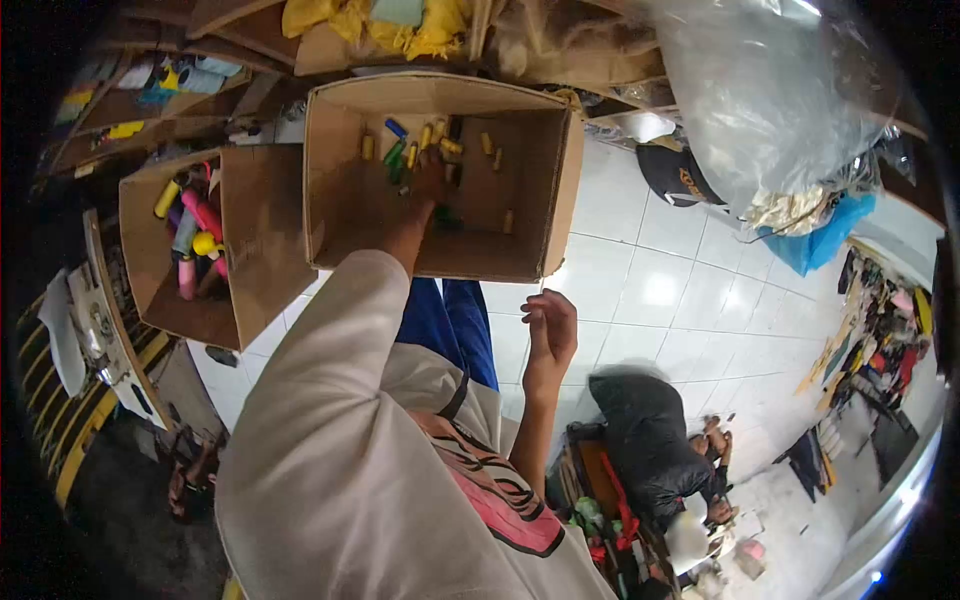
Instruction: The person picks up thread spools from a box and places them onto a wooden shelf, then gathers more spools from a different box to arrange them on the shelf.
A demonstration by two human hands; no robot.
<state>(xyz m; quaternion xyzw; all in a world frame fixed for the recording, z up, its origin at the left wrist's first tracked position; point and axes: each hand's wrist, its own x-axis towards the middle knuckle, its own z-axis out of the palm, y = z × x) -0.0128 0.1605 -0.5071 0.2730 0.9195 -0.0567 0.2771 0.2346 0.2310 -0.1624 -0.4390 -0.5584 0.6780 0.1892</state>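
My left hand reaches down into a large open cardboard box, among small spools of thread. Yellow spools, a blue spool and green spools lie on the box floor around it. The fingers are dim and small here, so their grip does not show. Outside the box, near its lower right corner, my right hand hangs in the air with loosely bent fingers and nothing visible in it.
A second cardboard box on the left holds larger pink, yellow and grey cones. Wooden shelving runs behind. A cap and clear plastic bags are at right. Near a black bundle, people sit on the tiled floor.
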